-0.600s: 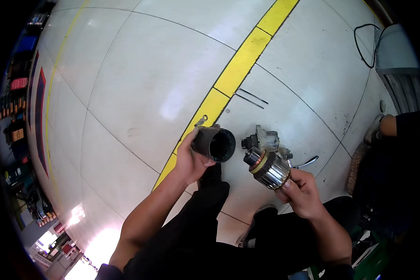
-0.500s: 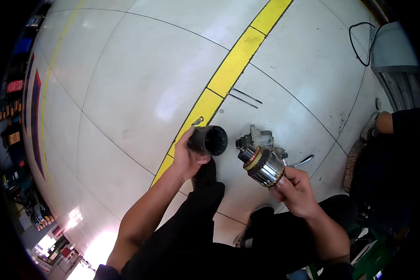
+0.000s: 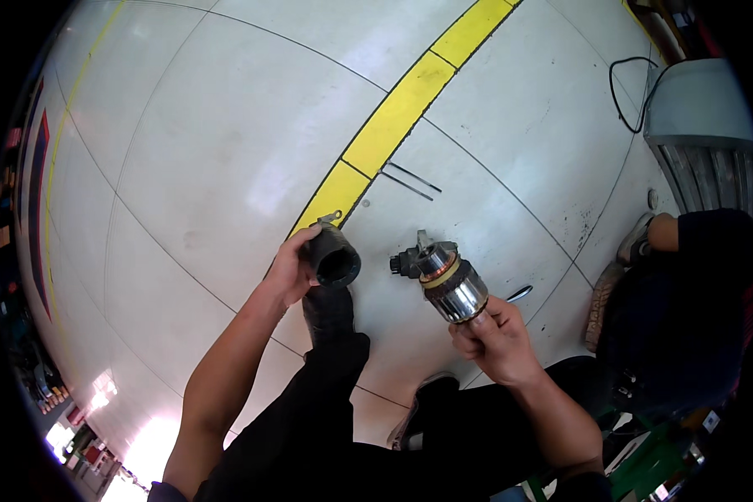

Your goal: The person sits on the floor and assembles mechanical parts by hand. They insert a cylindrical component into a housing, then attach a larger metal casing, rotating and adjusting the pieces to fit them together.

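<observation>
My left hand [image 3: 289, 269] is wrapped round a black hollow motor housing [image 3: 336, 251], its open end facing me and tilted right. A metal terminal lug [image 3: 330, 218] sticks out from its upper side. In my right hand [image 3: 504, 345] is a motor armature [image 3: 458, 294], gripped by its lower shaft end; its copper band and silver ribbed core point up and left. The two parts are apart. Behind the armature, a dark gear casing [image 3: 405, 263] lies on the floor, partly hidden.
Two thin long rods [image 3: 415, 177] lie beside the yellow floor stripe [image 3: 400, 104], near a small washer [image 3: 366, 203]. A shiny tool handle [image 3: 519, 294] shows past my right hand. Another person's shoe [image 3: 636, 240] and a grey ribbed cabinet [image 3: 701, 105] with a black cable are at right.
The whole view has shifted, so the floor things sit further left. The armature stands a little more upright, and the housing's open end has tipped downward. Both hands keep their hold.
</observation>
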`<action>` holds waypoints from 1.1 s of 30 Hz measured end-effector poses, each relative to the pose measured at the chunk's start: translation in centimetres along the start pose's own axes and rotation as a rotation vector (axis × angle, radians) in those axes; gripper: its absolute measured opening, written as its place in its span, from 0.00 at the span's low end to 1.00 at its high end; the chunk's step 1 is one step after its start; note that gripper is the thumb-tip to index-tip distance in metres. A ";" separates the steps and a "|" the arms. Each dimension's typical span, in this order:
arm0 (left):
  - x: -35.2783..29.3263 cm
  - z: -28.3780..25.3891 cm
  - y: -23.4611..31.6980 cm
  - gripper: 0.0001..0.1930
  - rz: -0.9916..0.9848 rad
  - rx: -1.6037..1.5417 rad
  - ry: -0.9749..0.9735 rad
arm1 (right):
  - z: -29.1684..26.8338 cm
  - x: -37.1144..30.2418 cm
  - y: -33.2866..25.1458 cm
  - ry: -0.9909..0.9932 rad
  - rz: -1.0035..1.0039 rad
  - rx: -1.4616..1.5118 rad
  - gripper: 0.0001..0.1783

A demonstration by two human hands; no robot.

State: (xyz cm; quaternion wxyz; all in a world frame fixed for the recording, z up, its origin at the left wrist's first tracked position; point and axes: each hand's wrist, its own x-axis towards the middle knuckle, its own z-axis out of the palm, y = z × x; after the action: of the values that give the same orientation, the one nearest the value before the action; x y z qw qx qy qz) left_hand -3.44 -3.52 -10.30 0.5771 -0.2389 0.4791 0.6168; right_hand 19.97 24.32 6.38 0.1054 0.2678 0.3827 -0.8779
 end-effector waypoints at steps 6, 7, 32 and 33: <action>0.7 2.1 -0.4 0.24 0.037 -0.140 0.100 | -0.6 -0.4 0.6 -0.079 -0.052 -0.043 0.15; 0.7 2.1 -0.3 0.22 0.032 -0.140 0.118 | -0.7 -0.5 0.8 -0.090 -0.058 -0.051 0.15; -1.3 5.0 4.2 0.40 -0.102 0.524 0.401 | -0.3 0.5 -0.8 -0.083 -0.154 -0.082 0.22; -1.6 5.0 4.3 0.41 -0.085 0.569 0.408 | -0.1 0.4 -0.9 -0.076 -0.157 -0.078 0.22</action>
State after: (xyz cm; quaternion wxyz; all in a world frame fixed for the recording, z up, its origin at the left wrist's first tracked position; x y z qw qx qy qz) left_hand -5.81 0.60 -5.51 0.5381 -0.2066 0.7266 0.3738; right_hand 19.30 24.95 6.63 0.0610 0.1990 0.4320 -0.8775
